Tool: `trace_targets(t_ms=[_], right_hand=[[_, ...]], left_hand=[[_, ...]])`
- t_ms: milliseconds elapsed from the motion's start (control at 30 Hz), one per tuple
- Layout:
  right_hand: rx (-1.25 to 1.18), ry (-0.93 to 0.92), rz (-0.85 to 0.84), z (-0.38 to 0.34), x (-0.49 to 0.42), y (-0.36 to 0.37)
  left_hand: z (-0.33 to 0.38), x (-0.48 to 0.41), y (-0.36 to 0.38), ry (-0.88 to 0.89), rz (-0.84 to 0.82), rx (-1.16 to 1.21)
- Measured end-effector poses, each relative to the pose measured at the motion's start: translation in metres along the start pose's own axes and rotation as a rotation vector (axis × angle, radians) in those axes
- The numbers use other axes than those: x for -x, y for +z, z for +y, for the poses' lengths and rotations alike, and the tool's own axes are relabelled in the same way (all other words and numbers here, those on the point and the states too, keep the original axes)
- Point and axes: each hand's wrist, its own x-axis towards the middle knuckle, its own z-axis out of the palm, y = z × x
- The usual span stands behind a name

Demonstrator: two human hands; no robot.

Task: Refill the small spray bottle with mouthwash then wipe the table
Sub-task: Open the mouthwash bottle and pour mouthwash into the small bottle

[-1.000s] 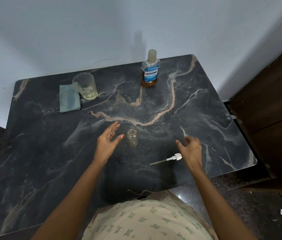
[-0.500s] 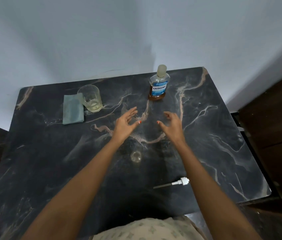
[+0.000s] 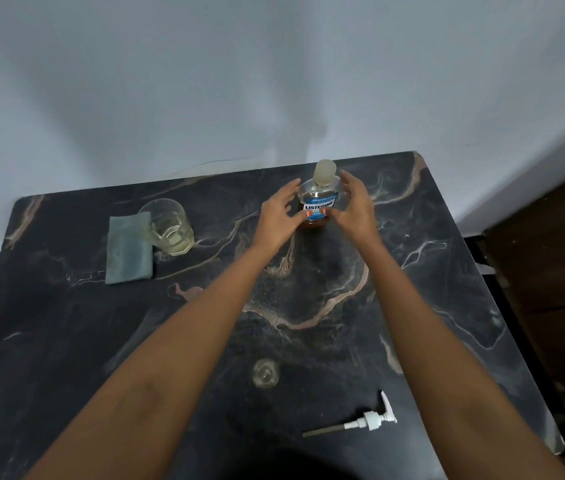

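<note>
The mouthwash bottle (image 3: 319, 199), clear with a blue label and amber liquid low inside, stands capped at the table's far edge. My left hand (image 3: 279, 216) and my right hand (image 3: 355, 207) cup it from either side, fingers spread and thumbs at the label, neither closed on it. The small clear spray bottle (image 3: 265, 374) stands uncapped near the front, between my forearms. Its white pump head with dip tube (image 3: 360, 422) lies on the table to the right of it. A folded grey-blue cloth (image 3: 128, 251) lies at the far left.
A drinking glass (image 3: 170, 225) with a little pale liquid stands against the cloth's right edge. The dark marble table (image 3: 66, 341) backs onto a white wall (image 3: 274, 81). A dark wooden cabinet (image 3: 551, 271) stands beyond the table's right edge.
Both hands have moved away from the spray bottle and pump head, forward across the table, and now flank the mouthwash bottle. The view has tilted up toward the wall.
</note>
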Motion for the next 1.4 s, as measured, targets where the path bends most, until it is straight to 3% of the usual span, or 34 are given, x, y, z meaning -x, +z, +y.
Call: trace_targets(t_ms=[133,433,933,1400], right_hand=[[-0.016,-0.031,-0.054,0.0,-0.009,0.0],[0.007,-0.06,0.026,0.002,0.009,-0.01],[-0.055,-0.095,0.008,-0.016,0.133,-0.064],[-0.029,-0.045,-0.011,0.018,0.228,-0.072]], left_hand=[[0.005,-0.012,0.006,0.015,0.029,-0.048],[0.018,0.005,0.009,0.067,0.071,-0.133],[0.05,0.127,0.012,0.063,0.016,-0.048],[0.024,0.215,0.04,-0.059,-0.075,-0.05]])
